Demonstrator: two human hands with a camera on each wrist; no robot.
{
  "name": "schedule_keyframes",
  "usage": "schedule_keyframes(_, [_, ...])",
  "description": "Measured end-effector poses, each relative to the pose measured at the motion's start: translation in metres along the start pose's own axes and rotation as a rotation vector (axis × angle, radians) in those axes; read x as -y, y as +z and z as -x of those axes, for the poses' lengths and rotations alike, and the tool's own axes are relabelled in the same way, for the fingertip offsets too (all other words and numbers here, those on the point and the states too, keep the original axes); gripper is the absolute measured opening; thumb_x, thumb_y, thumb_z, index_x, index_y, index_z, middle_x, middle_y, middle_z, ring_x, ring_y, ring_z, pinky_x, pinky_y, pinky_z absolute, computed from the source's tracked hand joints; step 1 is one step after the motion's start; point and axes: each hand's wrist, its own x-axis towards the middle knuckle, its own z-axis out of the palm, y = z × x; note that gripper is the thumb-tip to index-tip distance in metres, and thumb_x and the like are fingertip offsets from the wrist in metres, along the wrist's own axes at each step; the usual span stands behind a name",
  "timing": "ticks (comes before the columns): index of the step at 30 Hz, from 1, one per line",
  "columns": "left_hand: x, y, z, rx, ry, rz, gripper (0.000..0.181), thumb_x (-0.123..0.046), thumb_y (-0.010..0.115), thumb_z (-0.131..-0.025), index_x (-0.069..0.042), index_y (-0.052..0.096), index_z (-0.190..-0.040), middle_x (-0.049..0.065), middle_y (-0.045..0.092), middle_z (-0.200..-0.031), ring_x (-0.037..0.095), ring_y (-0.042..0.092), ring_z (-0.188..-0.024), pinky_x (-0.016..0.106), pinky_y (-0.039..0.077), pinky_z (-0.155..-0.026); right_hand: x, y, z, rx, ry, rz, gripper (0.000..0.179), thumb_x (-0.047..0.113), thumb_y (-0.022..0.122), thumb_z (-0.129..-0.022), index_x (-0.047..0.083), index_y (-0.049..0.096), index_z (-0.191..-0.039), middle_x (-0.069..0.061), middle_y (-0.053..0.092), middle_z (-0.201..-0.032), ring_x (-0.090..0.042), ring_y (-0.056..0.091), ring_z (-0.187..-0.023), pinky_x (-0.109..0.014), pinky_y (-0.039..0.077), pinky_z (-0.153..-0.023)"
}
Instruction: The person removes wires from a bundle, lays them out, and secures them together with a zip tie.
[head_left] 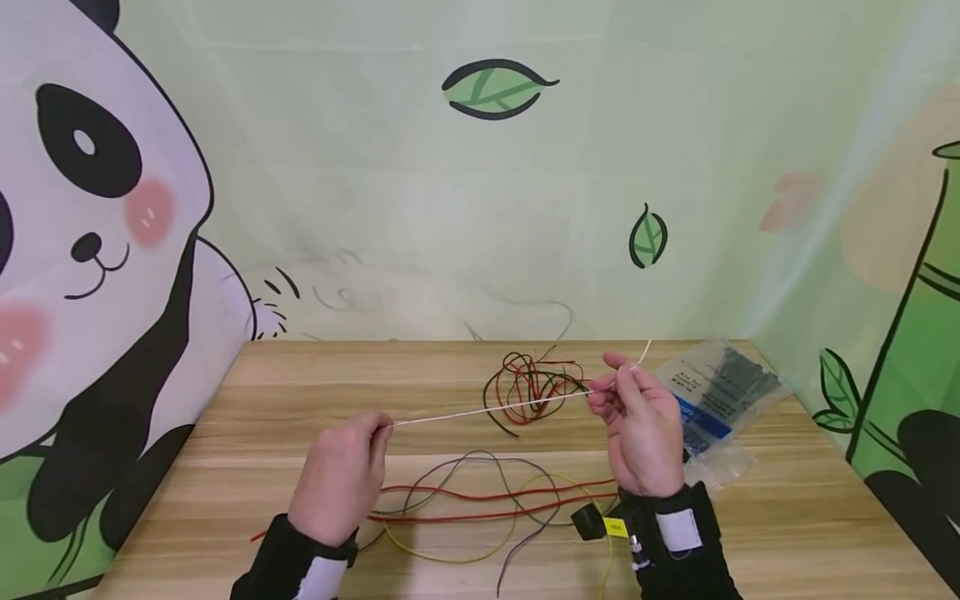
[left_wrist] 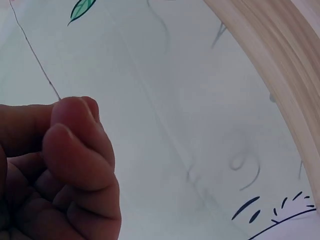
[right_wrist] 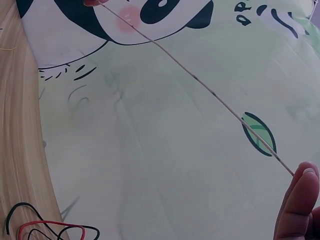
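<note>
In the frame's lower half, the left hand (head_left: 337, 479) and right hand (head_left: 647, 425) held a thin white strand (head_left: 450, 415) taut, fingers clamped on it, above the light-brown wooden desk (head_left: 810, 517).

My head view is bright, with pale glare on the backdrop (head_left: 480, 183) at right. My wrist views are dimmer; in the left one, distortion bends the surface (left_wrist: 285, 65).
</note>
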Motion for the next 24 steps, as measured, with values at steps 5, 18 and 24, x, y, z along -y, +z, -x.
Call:
schedule_keyframes(5, [0.015, -0.012, 0.000, -0.035, 0.006, -0.046, 0.003, 0.001, 0.066, -0.087, 0.000, 0.067, -0.085, 0.008, 0.064, -0.070, 0.011, 0.054, -0.055, 0.032, 0.047, -0.053, 0.004, -0.005, -0.004, -0.051, -0.045, -0.061, 0.035, 0.020, 0.041, -0.103, -0.008, 0.048, -0.122, -0.005, 0.061, -0.083, -0.013, 0.059, -0.069, -0.019, 0.049, -0.065])
schedule_keyframes(18, [0.002, 0.019, 0.009, 0.105, 0.095, 0.101, 0.035, -0.013, 0.077, -0.081, -0.006, 0.063, -0.113, 0.003, 0.062, -0.099, -0.001, 0.044, -0.057, 0.018, 0.040, -0.051, -0.001, 0.006, 0.010, 0.157, 0.038, -0.053, 0.033, 0.020, 0.039, -0.104, -0.005, 0.046, -0.125, -0.003, 0.061, -0.091, -0.011, 0.060, -0.078, -0.019, 0.050, -0.071])
schedule_keyframes(24, [-0.009, 0.045, 0.017, 0.308, 0.246, 0.296, 0.048, -0.018, 0.073, -0.086, -0.012, 0.055, -0.131, -0.002, 0.057, -0.126, -0.005, 0.047, -0.058, 0.016, 0.043, -0.057, 0.001, 0.020, 0.024, 0.321, 0.089, -0.224, 0.026, 0.015, 0.038, -0.105, -0.001, 0.050, -0.122, -0.003, 0.062, -0.092, -0.009, 0.059, -0.079, -0.018, 0.050, -0.071])
